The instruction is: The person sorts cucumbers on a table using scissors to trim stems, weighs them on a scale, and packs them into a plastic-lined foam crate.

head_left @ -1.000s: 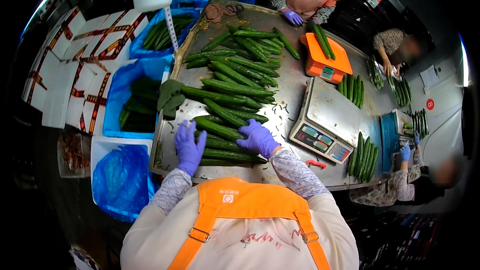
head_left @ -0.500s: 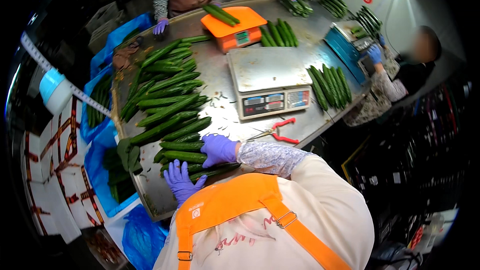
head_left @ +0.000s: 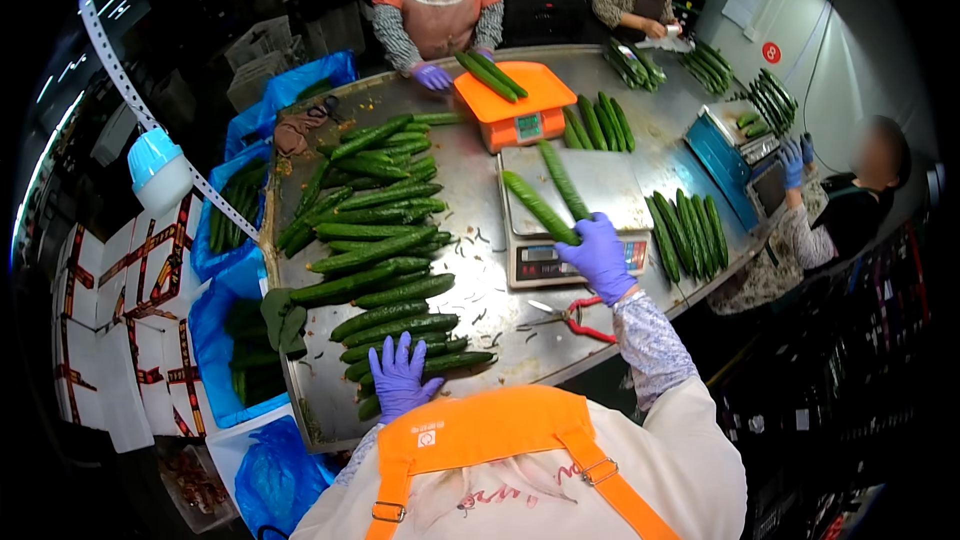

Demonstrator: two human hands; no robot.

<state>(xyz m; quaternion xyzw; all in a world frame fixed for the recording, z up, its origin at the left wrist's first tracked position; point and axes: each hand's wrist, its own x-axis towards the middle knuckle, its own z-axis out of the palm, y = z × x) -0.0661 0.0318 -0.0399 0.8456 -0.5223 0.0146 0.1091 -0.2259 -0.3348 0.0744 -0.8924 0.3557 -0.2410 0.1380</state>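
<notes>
My right hand (head_left: pixel 598 255), in a purple glove, grips two cucumbers (head_left: pixel 538 206) by their near ends, over the silver weighing scale (head_left: pixel 622 180). Whether the cucumbers touch its plate I cannot tell. Red-handled scissors (head_left: pixel 588 322) lie in front of the scale, close to my right wrist. My left hand (head_left: pixel 402 380), gloved in the same purple, rests with spread fingers on the near end of a long row of cucumbers (head_left: pixel 375 285). Several cucumbers lie under and beside it.
An orange scale (head_left: pixel 515 100) bearing cucumbers stands farther back, by a co-worker's gloved hand (head_left: pixel 432 77). Cucumber groups (head_left: pixel 688 233) lie right of the silver scale. Another person at right works near a blue scale (head_left: pixel 722 165). Blue-lined crates (head_left: pixel 215 325) adjoin the table's left edge.
My right hand has left the near cucumbers and moved up and right to the silver scale, now with two cucumbers in it. My left hand stays by the row's near end.
</notes>
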